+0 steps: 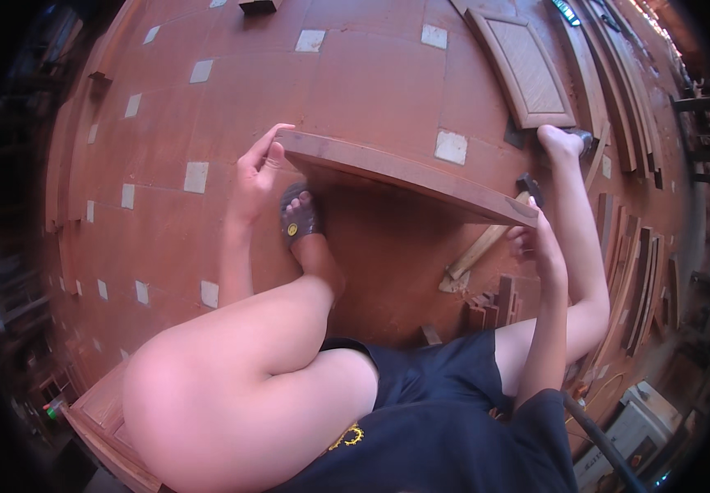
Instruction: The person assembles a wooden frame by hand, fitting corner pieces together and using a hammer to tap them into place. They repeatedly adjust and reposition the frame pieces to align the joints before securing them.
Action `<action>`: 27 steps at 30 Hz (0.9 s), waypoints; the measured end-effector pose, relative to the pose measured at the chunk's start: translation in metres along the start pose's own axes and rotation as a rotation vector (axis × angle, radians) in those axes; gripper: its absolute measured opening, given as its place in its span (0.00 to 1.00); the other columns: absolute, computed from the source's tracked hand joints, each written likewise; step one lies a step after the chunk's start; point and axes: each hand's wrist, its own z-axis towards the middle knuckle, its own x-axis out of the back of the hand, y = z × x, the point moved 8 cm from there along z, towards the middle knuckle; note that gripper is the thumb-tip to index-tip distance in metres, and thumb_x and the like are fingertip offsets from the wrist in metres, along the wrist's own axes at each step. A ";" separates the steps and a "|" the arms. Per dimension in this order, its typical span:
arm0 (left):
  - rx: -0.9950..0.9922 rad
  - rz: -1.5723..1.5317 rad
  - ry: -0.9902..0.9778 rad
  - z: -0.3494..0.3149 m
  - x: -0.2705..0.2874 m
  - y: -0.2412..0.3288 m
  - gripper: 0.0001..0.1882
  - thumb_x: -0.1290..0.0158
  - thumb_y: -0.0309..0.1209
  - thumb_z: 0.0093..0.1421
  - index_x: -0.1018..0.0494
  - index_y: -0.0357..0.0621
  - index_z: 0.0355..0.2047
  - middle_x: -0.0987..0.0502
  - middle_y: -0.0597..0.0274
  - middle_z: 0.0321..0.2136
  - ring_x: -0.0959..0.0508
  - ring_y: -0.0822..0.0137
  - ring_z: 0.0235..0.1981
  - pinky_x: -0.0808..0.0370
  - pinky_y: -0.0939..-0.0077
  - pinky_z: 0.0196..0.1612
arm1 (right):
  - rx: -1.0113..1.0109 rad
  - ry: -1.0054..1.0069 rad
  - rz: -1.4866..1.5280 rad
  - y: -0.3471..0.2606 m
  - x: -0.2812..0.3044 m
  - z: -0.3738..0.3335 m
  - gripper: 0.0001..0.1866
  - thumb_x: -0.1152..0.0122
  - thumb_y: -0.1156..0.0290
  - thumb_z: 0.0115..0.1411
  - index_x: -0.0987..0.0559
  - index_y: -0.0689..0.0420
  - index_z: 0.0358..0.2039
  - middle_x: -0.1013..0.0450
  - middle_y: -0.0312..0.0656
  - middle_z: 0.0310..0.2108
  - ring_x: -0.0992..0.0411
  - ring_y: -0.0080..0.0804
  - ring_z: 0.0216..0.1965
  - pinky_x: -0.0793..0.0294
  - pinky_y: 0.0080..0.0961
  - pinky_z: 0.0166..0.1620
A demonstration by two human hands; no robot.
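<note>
A reddish-brown wooden panel (404, 171) is held on edge above the floor, its long narrow edge facing up and slanting down to the right. My left hand (258, 177) grips the panel's far left end, fingers stretched along the corner and thumb raised beside it. At the opposite end my right hand (539, 242) has its fingers bent around the lower right corner. The panel's broad face is in shadow. A hammer (478, 249) with a pale wooden handle lies on the floor beside my right hand, its dark head partly behind that hand.
A framed wooden door panel (527, 70) lies at the upper right, near my right foot. Long timber strips (618, 90) line the right side. Small wood blocks (498, 304) stand close to my right forearm. My left foot in a sandal (299, 215) rests by the panel.
</note>
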 end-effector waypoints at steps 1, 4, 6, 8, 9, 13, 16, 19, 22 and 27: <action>-0.136 0.056 0.041 0.014 -0.008 -0.008 0.22 0.53 0.47 0.71 0.25 0.43 0.51 0.25 0.63 0.43 0.28 0.72 0.42 0.31 0.75 0.51 | 0.076 0.201 -0.198 -0.020 0.029 0.004 0.33 0.54 0.38 0.65 0.20 0.60 0.30 0.23 0.47 0.24 0.27 0.35 0.18 0.30 0.31 0.22; -0.337 -0.165 0.114 0.030 -0.033 -0.012 0.25 0.58 0.52 0.72 0.26 0.43 0.48 0.26 0.64 0.45 0.29 0.71 0.47 0.34 0.73 0.54 | 0.703 0.759 -0.393 -0.132 0.036 -0.060 0.24 0.48 0.51 0.68 0.20 0.62 0.31 0.24 0.45 0.22 0.26 0.37 0.21 0.26 0.34 0.29; -0.276 -0.374 0.164 0.031 -0.039 -0.020 0.28 0.61 0.54 0.72 0.26 0.42 0.46 0.26 0.64 0.44 0.30 0.71 0.47 0.34 0.73 0.54 | 1.013 0.520 -0.572 -0.187 -0.048 -0.076 0.20 0.42 0.55 0.65 0.23 0.62 0.42 0.25 0.49 0.36 0.25 0.44 0.37 0.26 0.35 0.43; -0.086 -0.538 0.238 0.027 -0.044 -0.042 0.31 0.65 0.58 0.72 0.26 0.41 0.45 0.26 0.63 0.42 0.29 0.71 0.46 0.34 0.74 0.53 | 1.368 0.208 -0.782 -0.228 -0.151 -0.106 0.28 0.36 0.55 0.61 0.27 0.60 0.55 0.29 0.55 0.56 0.28 0.51 0.55 0.29 0.38 0.57; -0.091 -0.524 0.265 0.028 -0.046 -0.045 0.31 0.66 0.57 0.72 0.26 0.40 0.43 0.25 0.63 0.40 0.28 0.71 0.44 0.33 0.74 0.51 | 1.354 0.004 -0.846 -0.226 -0.196 -0.100 0.33 0.34 0.51 0.58 0.28 0.60 0.57 0.31 0.55 0.58 0.30 0.50 0.57 0.30 0.39 0.59; -0.057 -0.595 0.441 0.034 -0.052 -0.083 0.31 0.70 0.53 0.74 0.27 0.39 0.36 0.24 0.63 0.32 0.27 0.70 0.37 0.31 0.72 0.42 | 1.194 -0.244 -1.296 -0.220 -0.293 -0.067 0.24 0.34 0.53 0.56 0.26 0.61 0.40 0.23 0.56 0.33 0.23 0.55 0.37 0.23 0.45 0.41; -0.077 -0.461 0.581 0.033 -0.054 -0.078 0.32 0.73 0.50 0.72 0.30 0.37 0.26 0.27 0.60 0.22 0.27 0.68 0.27 0.32 0.68 0.31 | 1.272 -0.289 -1.309 -0.218 -0.297 -0.062 0.21 0.35 0.55 0.56 0.27 0.61 0.36 0.23 0.54 0.26 0.24 0.56 0.32 0.24 0.46 0.36; -0.135 -0.360 0.633 0.030 -0.055 -0.071 0.33 0.74 0.50 0.72 0.32 0.36 0.23 0.29 0.58 0.18 0.27 0.65 0.23 0.33 0.66 0.28 | 1.268 -0.288 -1.277 -0.212 -0.296 -0.062 0.20 0.36 0.56 0.57 0.27 0.61 0.36 0.24 0.55 0.26 0.24 0.57 0.31 0.25 0.47 0.34; -0.188 -0.284 0.622 0.031 -0.053 -0.063 0.35 0.75 0.52 0.71 0.32 0.37 0.22 0.30 0.58 0.17 0.27 0.65 0.21 0.33 0.67 0.27 | 1.285 -0.294 -1.208 -0.208 -0.297 -0.058 0.19 0.36 0.57 0.58 0.28 0.61 0.37 0.24 0.55 0.26 0.25 0.57 0.30 0.26 0.47 0.33; -0.205 -0.275 0.591 0.031 -0.048 -0.054 0.37 0.76 0.56 0.71 0.33 0.39 0.21 0.30 0.61 0.16 0.28 0.69 0.21 0.34 0.68 0.25 | 1.354 -0.301 -1.168 -0.207 -0.299 -0.060 0.20 0.36 0.60 0.58 0.28 0.63 0.40 0.24 0.55 0.28 0.25 0.57 0.30 0.27 0.47 0.33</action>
